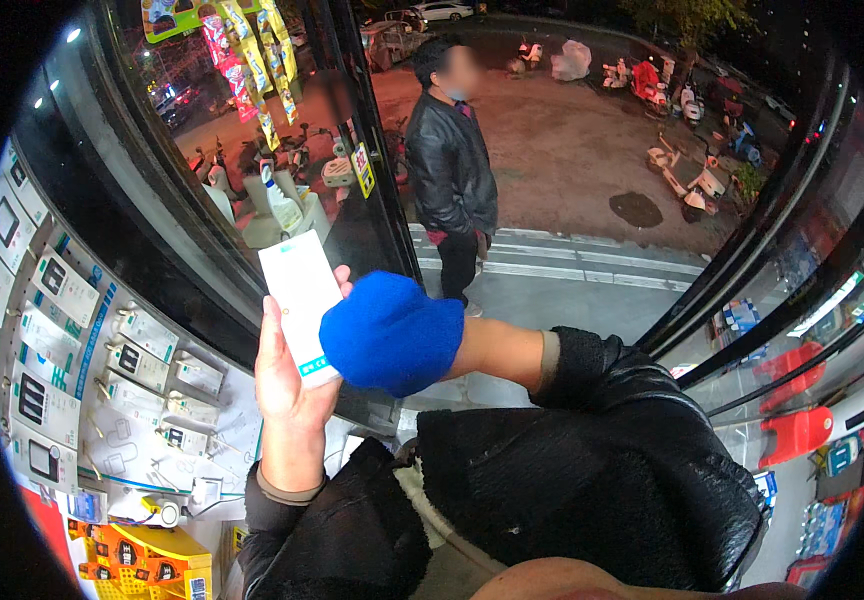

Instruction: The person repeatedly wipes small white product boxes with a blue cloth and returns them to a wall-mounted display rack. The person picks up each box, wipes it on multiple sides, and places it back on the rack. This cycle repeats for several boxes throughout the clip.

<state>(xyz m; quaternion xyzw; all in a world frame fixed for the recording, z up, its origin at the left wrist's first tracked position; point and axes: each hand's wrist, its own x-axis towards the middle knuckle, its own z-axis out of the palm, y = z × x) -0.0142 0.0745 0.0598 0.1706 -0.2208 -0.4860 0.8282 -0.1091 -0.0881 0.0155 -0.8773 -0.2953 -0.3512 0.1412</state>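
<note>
My left hand (282, 375) holds a smartphone (298, 292) from behind, its thumb along the left edge and fingertips showing at the right. The phone's lit screen is nearly all white, with a blue-green button at the bottom. From the right comes my bare right forearm (496, 351). A bright blue piece of fabric (394, 334), a cloth or a mitt, covers my right hand completely, so its fingers are hidden. The fabric overlaps the phone's lower right edge; whether it touches the screen I cannot tell.
Boxed phone accessories (46, 397) hang on a display rack at the left. Beside it stands a glass door (372, 135). Outside, a person in a black jacket (451, 161) stands near the steps. A spray bottle (282, 202) and a red plastic stool (796, 435) are also in view.
</note>
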